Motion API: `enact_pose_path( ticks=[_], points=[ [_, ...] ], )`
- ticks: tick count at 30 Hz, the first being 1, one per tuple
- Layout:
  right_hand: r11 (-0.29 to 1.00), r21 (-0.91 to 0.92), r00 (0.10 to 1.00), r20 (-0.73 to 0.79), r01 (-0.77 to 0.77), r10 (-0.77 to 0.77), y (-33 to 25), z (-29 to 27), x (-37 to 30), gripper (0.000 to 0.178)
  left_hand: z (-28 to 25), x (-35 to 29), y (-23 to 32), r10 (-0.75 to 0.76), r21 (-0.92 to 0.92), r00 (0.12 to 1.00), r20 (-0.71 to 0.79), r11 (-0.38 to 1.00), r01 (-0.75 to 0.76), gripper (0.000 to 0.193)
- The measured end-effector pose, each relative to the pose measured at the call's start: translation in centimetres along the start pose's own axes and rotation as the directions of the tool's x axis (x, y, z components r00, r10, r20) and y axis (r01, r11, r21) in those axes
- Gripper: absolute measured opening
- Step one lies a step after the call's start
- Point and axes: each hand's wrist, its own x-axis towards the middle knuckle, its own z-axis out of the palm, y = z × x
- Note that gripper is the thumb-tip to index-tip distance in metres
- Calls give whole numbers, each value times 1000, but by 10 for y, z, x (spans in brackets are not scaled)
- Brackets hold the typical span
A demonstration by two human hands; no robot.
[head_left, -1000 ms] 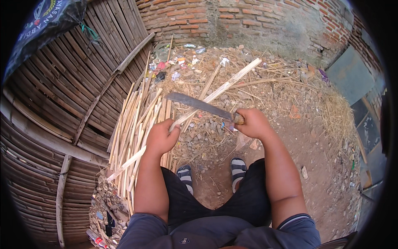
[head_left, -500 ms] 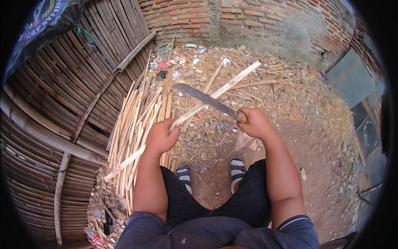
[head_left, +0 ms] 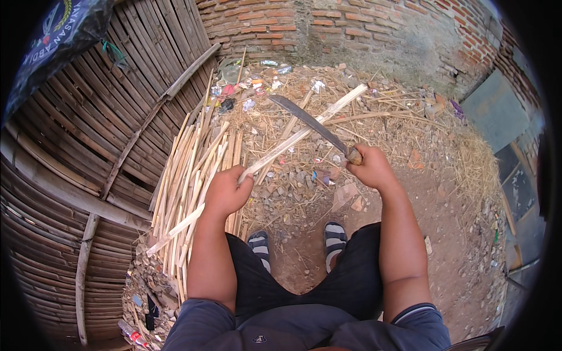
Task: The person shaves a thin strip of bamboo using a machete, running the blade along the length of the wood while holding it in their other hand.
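Observation:
My left hand (head_left: 230, 192) is closed round a long pale bamboo strip (head_left: 336, 107), which slants from the lower left up to the far right. In my right hand (head_left: 372, 167) is the wooden handle of a machete (head_left: 316, 126), its dark curved blade pointing up and left. The blade crosses the strip ahead of my left hand; whether the edge touches it I cannot tell. Many similar bamboo strips (head_left: 186, 175) lie in a pile on the ground by my left arm, partly hidden behind that arm.
A bamboo slat wall (head_left: 70, 123) runs along the left, with a dark printed sheet (head_left: 58, 41) hanging at its top. A brick wall (head_left: 257, 26) closes the far side. Straw, stones and litter (head_left: 249, 105) cover the ground. Grey panels (head_left: 497, 117) lean at the right.
My right hand has moved up and to the right with the machete, whose blade now crosses the strip farther along and points more steeply upward. My left hand and the strip have barely moved.

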Motion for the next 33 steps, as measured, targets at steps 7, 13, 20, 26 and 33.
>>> enact_pose_path(
  ticks=[7,13,20,26,33],
  points=[
    [983,-125,988,95,136,-124,-24,7,-6,34,0,0,-1,-11,17,1000,12,1000,11,36],
    [990,-71,989,94,122,-115,-11,8,-3,32,0,-2,3,-10,-21,1000,25,1000,10,35],
    [992,-84,992,91,90,-82,-11,3,-4,32,0,0,1,-23,-3,999,45,1000,23,35],
    [991,-90,991,95,101,-92,-10,3,-3,34,-1,-1,1,-28,-8,999,44,1000,28,35],
    [992,-86,992,98,87,-78,-12,3,-4,35,-2,-1,3,-36,-1,998,59,999,37,35]
  ],
)
